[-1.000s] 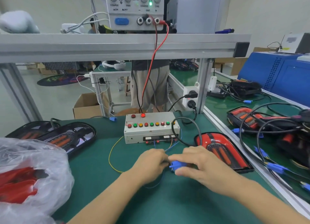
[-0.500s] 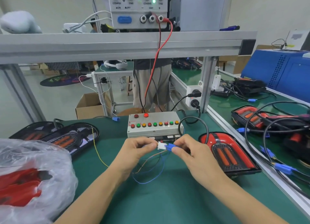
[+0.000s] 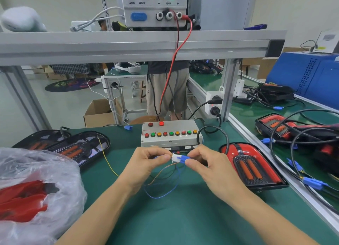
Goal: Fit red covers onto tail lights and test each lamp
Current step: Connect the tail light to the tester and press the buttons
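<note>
My left hand (image 3: 146,164) pinches a white connector (image 3: 175,157) with thin coloured wires hanging below it. My right hand (image 3: 211,165) pinches a blue connector (image 3: 183,159) that meets the white one end to end. Both are held just in front of the grey test box (image 3: 170,136) with its row of red, green and orange buttons. A tail light with a red cover (image 3: 251,164) lies on the mat to the right of my right hand, its black cable looping back toward the blue connector. Two uncovered black tail lights (image 3: 73,149) lie at the left.
A clear plastic bag of red covers (image 3: 27,195) sits at the front left. More tail lights and tangled black cables (image 3: 297,134) fill the neighbouring bench at the right. A power supply (image 3: 156,8) stands on the aluminium shelf above, red lead running down. A person stands behind the bench.
Both hands rose from the mat with the connectors. The white and blue connectors, first covered by the hands, are now pressed end to end in front of the test box.
</note>
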